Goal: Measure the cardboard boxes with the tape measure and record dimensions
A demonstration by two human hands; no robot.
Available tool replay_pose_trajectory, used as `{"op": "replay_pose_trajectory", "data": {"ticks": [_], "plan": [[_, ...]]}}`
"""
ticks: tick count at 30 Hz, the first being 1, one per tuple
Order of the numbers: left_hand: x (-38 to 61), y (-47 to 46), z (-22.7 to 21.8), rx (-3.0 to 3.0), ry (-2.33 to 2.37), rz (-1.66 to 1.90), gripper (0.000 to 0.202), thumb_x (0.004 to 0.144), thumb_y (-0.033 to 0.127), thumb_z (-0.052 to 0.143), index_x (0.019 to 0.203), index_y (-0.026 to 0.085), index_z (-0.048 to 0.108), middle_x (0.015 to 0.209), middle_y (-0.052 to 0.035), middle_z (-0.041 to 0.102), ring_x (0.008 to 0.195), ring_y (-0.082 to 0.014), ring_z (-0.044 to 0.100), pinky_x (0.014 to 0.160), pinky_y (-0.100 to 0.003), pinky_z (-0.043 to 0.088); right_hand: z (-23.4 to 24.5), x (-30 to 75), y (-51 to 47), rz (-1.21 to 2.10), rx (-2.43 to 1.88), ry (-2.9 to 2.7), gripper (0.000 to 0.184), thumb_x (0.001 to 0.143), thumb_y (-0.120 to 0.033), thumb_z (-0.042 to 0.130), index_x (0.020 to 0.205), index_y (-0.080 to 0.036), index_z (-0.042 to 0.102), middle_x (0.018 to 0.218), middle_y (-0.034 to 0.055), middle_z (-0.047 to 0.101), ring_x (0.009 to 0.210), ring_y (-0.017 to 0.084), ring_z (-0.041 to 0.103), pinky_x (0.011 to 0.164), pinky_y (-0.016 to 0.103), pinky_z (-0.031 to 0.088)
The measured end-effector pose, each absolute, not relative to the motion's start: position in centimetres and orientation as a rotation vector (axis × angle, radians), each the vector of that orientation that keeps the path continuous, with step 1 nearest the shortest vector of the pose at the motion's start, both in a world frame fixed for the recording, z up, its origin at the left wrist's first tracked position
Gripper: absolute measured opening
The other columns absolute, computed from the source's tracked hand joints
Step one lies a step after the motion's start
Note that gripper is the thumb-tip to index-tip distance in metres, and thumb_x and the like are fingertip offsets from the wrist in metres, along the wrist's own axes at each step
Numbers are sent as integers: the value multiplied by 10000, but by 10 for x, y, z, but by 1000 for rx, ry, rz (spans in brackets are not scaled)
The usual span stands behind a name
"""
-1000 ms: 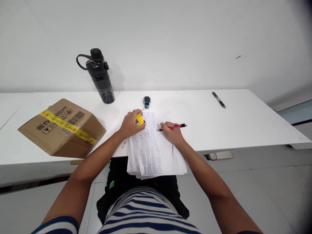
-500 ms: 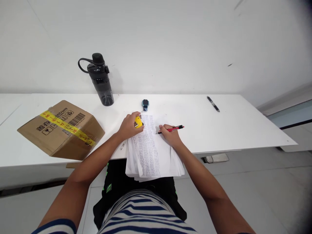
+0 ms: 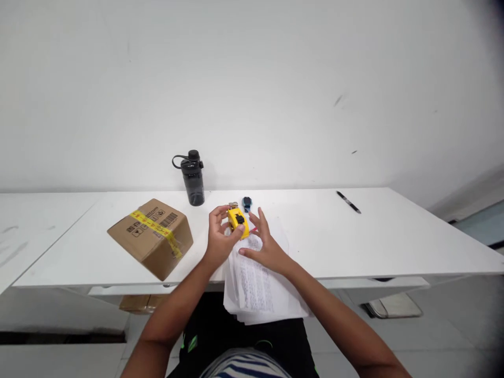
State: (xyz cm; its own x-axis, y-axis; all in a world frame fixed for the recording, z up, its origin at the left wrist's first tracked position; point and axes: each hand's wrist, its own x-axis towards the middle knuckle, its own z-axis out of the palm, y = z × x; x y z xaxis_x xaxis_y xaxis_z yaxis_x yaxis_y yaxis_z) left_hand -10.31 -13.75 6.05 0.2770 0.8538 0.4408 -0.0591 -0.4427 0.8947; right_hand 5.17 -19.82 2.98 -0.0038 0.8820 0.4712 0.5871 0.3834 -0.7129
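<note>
A yellow tape measure [image 3: 243, 229] with a black button is held in my left hand [image 3: 221, 237], raised over the top of the papers. My right hand [image 3: 268, 250] is just to its right, thumb and fingers spread apart, holding nothing. Beneath both hands lies a stack of papers [image 3: 255, 294] covered in rows of handwriting, hanging over the table's front edge. A red pen [image 3: 254, 229] shows only in part behind the right fingers. Just beyond the tape measure sits a small dark watch [image 3: 247, 201] with a blue strap.
On the left a taped cardboard box [image 3: 151, 236] stands on the white table [image 3: 334, 247]. Behind it a black water bottle [image 3: 193, 181] is upright near the wall. A black pen [image 3: 348, 202] lies at the back right.
My right hand has let go of the red pen and opened beside the tape measure. My left hand has lifted and turned the tape measure. The camera view has tilted upward.
</note>
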Motion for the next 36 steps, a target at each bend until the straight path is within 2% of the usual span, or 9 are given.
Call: {"op": "replay_pose_trajectory", "data": {"ticks": [5,10,13,16,19,21,24,29,36], "plan": [[-155,-195,96,1171,647,1284,765,696,420,783,1315,343,340,1404,-100,508,1251,-248,567,925,-386,556,73,5,-207,22,-824,-2000,763,925,-217,567,1551,-400,171,1552,98,396,1399,264,443,1047,464,492],[-244,-225,124,915,829,1264,665,653,349,844,1223,289,507,946,-37,679,1009,-237,684,909,-420,559,101,-36,-214,51,-630,-2271,740,903,-150,550,1509,-475,274,1503,71,455,1268,270,571,832,390,597],[-287,-215,149,948,945,1331,686,641,329,866,1241,268,539,899,-25,692,899,-215,690,864,-407,564,107,-62,-222,140,-607,-2237,755,871,-203,612,1501,-466,290,1497,92,433,1179,281,624,721,367,614],[-318,-170,173,1049,1062,1361,700,641,329,869,1257,216,558,956,-49,705,881,-188,668,842,-373,552,106,-81,-225,252,-702,-2015,722,828,-211,654,1465,-401,371,1468,118,432,1219,300,590,804,409,608],[-342,-108,185,1264,1284,1170,401,715,382,788,1052,194,677,1010,-60,694,887,-162,629,801,-327,525,102,-87,-219,362,-840,-1855,590,816,-247,672,1372,-333,496,1357,114,542,1247,301,563,970,472,537],[-355,-73,184,1420,1587,939,259,783,421,697,906,194,701,1040,-64,692,914,-168,615,797,-319,504,100,-86,-212,520,-949,-1779,540,812,-316,691,1330,-301,544,1293,100,601,1181,288,602,981,469,522],[-369,-46,177,1466,1754,744,265,698,421,757,759,167,707,965,-108,705,929,-242,619,789,-368,476,100,-86,-203,788,-1082,-1681,553,798,-397,706,1317,-264,568,1242,83,642,1105,270,634,946,439,530],[-371,-47,172,1605,1691,493,368,632,524,776,824,213,736,1052,-86,716,955,-247,625,747,-323,448,103,-102,-191,948,-1094,-1618,592,767,-371,708,1328,-251,562,1270,81,622,1131,268,614,951,428,515],[-351,-61,165,1795,1621,556,394,616,549,763,672,163,703,720,-58,680,713,-207,580,643,-316,433,106,-117,-181,1080,-1054,-1531,615,749,-371,704,1321,-206,547,1207,98,648,1090,282,615,862,431,547]]}}
